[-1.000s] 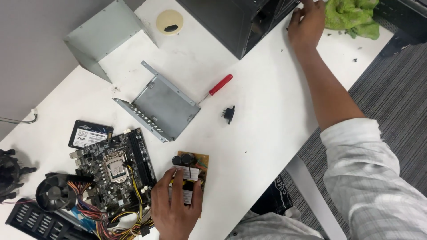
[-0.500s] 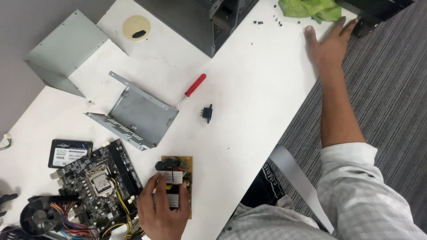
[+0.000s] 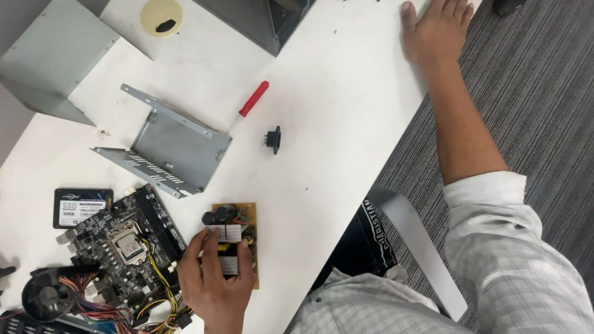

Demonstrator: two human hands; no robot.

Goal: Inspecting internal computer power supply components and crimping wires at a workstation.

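The left hand point(image 3: 216, 278) is clamped over a brown circuit board point(image 3: 238, 232) lying on the white desk point(image 3: 334, 124) at its near edge, fingers curled round the heat sinks, just beside the motherboard point(image 3: 124, 241). The right hand point(image 3: 436, 28) lies flat and empty, palm down, at the desk's far edge, well apart from the board. Between them lie a red screwdriver point(image 3: 252, 100), its tip at a grey metal bracket point(image 3: 170, 145), and a small black socket point(image 3: 273, 138). A drive point(image 3: 81, 206) sits left of the motherboard.
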